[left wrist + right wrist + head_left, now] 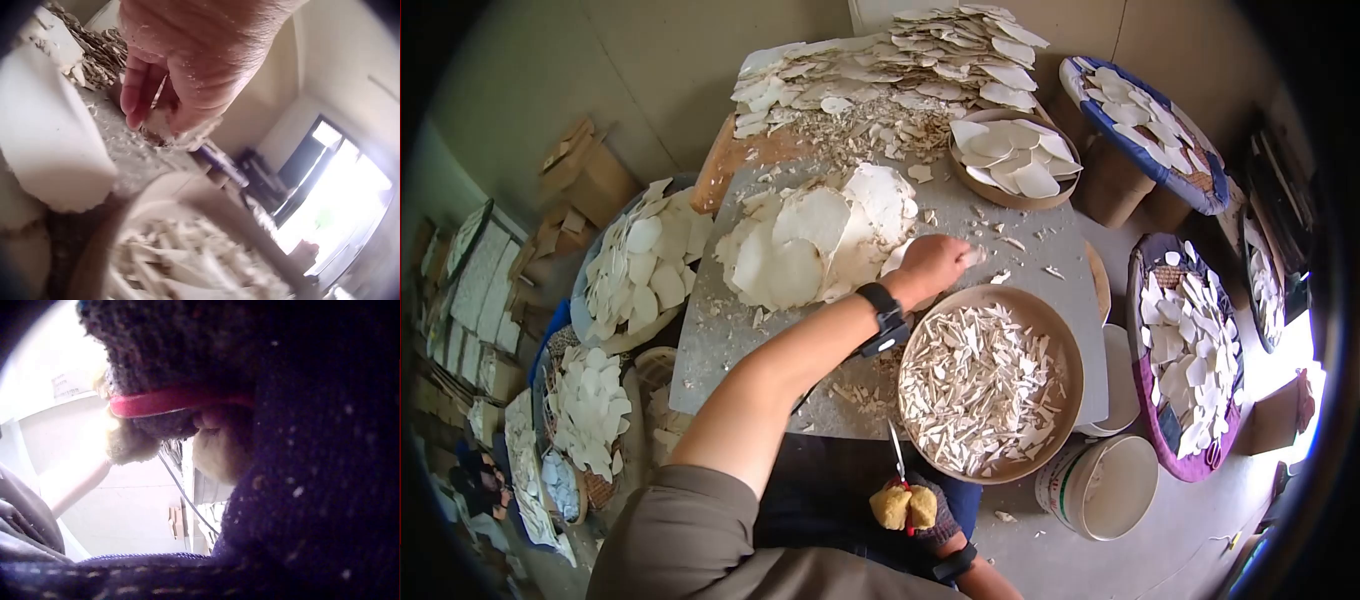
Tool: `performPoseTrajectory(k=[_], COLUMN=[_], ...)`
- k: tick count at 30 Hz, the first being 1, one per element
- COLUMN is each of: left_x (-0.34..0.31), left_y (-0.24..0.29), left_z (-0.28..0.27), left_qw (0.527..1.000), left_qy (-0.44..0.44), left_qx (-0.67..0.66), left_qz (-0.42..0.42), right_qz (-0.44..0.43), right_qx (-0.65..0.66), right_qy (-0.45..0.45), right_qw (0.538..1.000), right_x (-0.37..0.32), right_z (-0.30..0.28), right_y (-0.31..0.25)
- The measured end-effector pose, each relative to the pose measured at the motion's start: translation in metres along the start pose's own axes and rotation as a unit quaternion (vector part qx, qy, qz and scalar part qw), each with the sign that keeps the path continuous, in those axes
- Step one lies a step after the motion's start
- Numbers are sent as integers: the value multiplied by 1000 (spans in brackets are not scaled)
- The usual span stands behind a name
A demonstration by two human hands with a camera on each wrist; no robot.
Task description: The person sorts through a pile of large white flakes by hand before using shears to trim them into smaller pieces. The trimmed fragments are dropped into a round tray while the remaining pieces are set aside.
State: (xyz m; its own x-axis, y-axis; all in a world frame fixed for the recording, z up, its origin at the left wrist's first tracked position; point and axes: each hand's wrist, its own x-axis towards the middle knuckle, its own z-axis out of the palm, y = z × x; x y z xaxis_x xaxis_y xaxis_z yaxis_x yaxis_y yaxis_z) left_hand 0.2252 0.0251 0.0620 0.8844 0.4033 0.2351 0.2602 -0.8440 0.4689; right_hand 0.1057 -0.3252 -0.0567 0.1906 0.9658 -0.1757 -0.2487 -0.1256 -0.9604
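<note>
My bare left hand (933,267) is over the grey table, just beyond the round tray's rim. In the left wrist view its thumb and fingers pinch a small whitish flake (161,122) with a brown, rough edge. Large thin off-white sheets (820,235) lie heaped beside that hand. My right hand (941,513), in a dark knitted glove, is low over my lap and grips red-handled scissors (898,450), blades pointing up toward the table edge. Yellow padding (890,508) covers the gloved fingertips. The round tray (1076,375) holds many narrow white strips (980,385).
Tall stacks of sheets (890,70) rise at the table's back, with crumbs before them. A smaller round tray (1010,200) of sheets sits at back right. A white bucket (1112,490) stands on the floor, and cloth-edged baskets (1138,400) flank the table.
</note>
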Motion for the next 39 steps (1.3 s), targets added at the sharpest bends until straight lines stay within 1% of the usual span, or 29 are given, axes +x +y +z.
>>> performPoseTrajectory(k=[1,2,3,4,5,6,7,9,10,12,13,14,15,16,17,18,20,22,25,26,28,29,31,33,35,37,39], left_x=[-14,-26,-42,-64,-87,-112,-133,-174,-191,-222,-235,-247,-256,-265,-271,-277,-286,-291,-296,-298,-297,-299,-299,-301,-302,-302,-301], left_y=[10,8,3,9,16,21,23,29,32,37,38,38,38,38,37,36,35,37,34,33,32,32,31,28,26,24,22], left_z=[-14,-19,-21,-35,-50,-63,-73,-80,-77,-69,-66,-61,-56,-51,-47,-43,-37,-33,-28,-28,-29,-27,-25,-22,-20,-21,-22], left_qw=[996,987,952,901,875,848,819,795,783,768,761,756,758,760,762,757,761,766,773,765,749,742,730,728,727,730,732], left_qy=[31,62,28,3,-15,-37,-57,-43,-34,9,32,55,76,99,122,143,151,168,162,155,142,137,127,120,107,94,85], left_qx=[-66,-140,-297,-431,-474,-509,-538,-561,-572,-580,-582,-581,-575,-570,-563,-562,-551,-538,-528,-535,-549,-553,-560,-563,-564,-565,-564], left_qz=[-46,-39,-64,-46,-92,-142,-190,-225,-240,-272,-286,-298,-298,-297,-295,-302,-308,-308,-312,-323,-343,-353,-371,-373,-375,-374,-373], right_qz=[6,31,72,38,7,19,26,35,-3,-23,-39,-62,-71,-85,-72,-65,-54,-109,-101,-111,-99,-76,-70,-100,-107,-122,-140], right_qx=[29,73,312,167,17,168,315,407,367,323,211,31,-54,-112,-135,-98,-22,-151,-173,-181,-147,-106,-142,-294,-245,-277,-383], right_qy=[-1,21,17,17,16,9,5,23,26,58,42,24,10,-1,-6,-3,4,5,10,4,-3,-3,-23,-66,-58,-56,-61], right_qw=[1000,997,947,985,1000,986,949,912,930,944,976,997,996,990,988,993,998,982,980,977,984,991,987,948,962,952,911], right_x=[-2,-1,-2,-3,-6,-8,-5,-2,2,11,17,24,33,40,44,48,57,59,59,59,58,57,55,50,48,48,47], right_z=[1,2,7,7,5,4,5,10,10,18,22,28,36,43,47,51,59,64,66,65,63,62,65,65,65,64,62], right_y=[2,5,-3,-8,-11,-11,-10,-12,5,5,-11,-39,-57,-69,-69,-56,-28,-33,-40,-34,-16,-4,-19,-49,-41,-50,-65])
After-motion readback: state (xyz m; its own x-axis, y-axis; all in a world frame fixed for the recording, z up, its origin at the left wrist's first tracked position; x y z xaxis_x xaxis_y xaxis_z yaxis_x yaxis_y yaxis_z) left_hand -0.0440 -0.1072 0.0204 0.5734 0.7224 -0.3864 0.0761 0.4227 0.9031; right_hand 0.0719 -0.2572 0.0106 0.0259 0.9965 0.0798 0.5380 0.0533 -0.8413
